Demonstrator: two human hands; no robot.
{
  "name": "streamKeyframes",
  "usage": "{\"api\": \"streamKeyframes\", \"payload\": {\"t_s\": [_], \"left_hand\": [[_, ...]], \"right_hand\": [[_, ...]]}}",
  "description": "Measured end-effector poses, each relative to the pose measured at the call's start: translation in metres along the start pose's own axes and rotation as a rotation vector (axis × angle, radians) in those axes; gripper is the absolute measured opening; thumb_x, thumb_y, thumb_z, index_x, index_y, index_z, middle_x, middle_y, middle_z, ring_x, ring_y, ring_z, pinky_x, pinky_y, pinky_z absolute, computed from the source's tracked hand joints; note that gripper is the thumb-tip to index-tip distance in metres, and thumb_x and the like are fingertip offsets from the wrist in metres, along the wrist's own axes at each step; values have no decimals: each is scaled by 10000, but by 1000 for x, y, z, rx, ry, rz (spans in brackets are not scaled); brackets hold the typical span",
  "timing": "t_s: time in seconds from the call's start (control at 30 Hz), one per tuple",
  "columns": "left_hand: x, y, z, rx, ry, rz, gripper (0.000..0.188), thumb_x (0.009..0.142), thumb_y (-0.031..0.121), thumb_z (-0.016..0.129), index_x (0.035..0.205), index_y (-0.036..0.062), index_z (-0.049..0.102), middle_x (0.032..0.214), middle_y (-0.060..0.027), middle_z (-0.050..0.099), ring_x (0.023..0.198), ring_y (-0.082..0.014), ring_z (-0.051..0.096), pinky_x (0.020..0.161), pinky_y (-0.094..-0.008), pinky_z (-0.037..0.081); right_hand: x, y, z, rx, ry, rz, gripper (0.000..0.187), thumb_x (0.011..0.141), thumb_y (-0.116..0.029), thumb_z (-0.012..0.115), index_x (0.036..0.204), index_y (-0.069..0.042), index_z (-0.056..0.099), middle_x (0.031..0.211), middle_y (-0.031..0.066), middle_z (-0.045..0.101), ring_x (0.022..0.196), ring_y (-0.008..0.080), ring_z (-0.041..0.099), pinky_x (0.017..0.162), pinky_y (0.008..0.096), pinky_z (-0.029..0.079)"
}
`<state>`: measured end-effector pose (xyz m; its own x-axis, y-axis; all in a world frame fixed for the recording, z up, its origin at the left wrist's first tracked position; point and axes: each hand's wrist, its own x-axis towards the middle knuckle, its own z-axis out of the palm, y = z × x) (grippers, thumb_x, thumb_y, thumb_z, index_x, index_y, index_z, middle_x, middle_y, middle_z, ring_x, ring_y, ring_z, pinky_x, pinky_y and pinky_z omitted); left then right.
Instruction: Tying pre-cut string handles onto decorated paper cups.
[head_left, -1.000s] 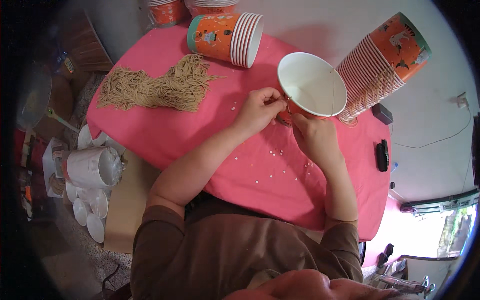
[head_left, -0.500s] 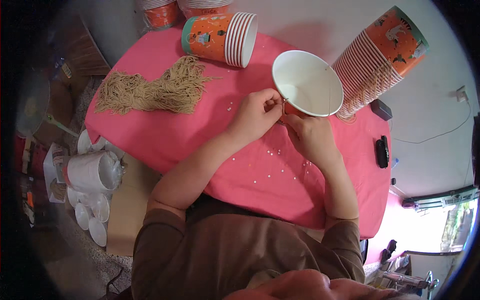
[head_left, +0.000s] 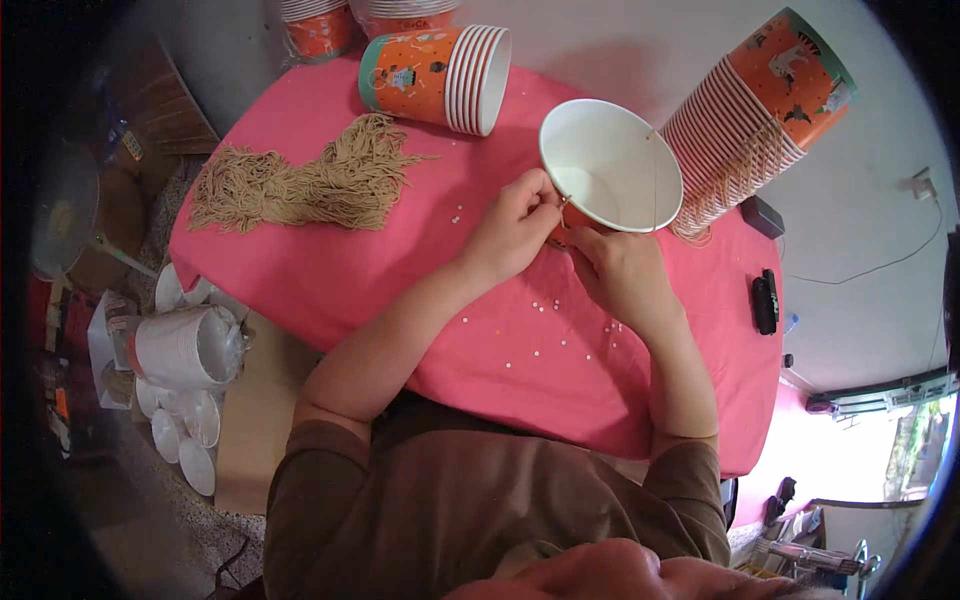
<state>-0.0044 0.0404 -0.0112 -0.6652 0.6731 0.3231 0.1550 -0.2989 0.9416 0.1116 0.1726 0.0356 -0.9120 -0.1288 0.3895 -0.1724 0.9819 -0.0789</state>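
Observation:
A paper bucket (head_left: 602, 150), white inside and orange outside, stands tilted toward me on the pink-covered table. A thin tan cord (head_left: 655, 185) runs across its mouth from the far rim to the near right rim. At the bucket's near left rim my left hand (head_left: 522, 220) is closed, thumb and forefinger pinching the cord's end there. Just right of it, my right hand (head_left: 632, 272) presses against the bucket's orange side below the rim, fingers closed. What its fingertips hold is hidden by the hand itself.
Left lies a bundle of tan cords (head_left: 300, 185). Behind it, nested orange buckets (head_left: 415, 75) lie sideways. A tall leaning stack of buckets (head_left: 740, 125) with cord loops stands right, near a black object (head_left: 765, 303). Small white dots (head_left: 540, 325) litter the pink cloth (head_left: 480, 375).
Both hands stay at the near left rim, with only slight finger movement; my left hand's fingers have shifted a little. The whole scene sits marginally further left in view.

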Motion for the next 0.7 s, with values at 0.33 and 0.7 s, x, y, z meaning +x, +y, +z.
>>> {"api": "streamKeyframes", "payload": {"t_s": [0.33,0.7], "left_hand": [[-8,10,0,-114,28,-121,39,892,26,546,876,-6,562,796,6,591,734,-46,538,616,-214,450],[-2,5,7,-72,152,-103,97,882,74,620,866,-22,630,756,-19,639,675,-59,584,583,-220,487]], "right_hand": [[-1,0,-4,-13,11,17,73,773,-91,662,840,-64,665,656,137,614,586,319,615,524,417,475],[-2,-8,-11,-1,-43,-27,111,807,-114,647,913,-79,654,642,134,608,570,305,615,500,406,462]]}}
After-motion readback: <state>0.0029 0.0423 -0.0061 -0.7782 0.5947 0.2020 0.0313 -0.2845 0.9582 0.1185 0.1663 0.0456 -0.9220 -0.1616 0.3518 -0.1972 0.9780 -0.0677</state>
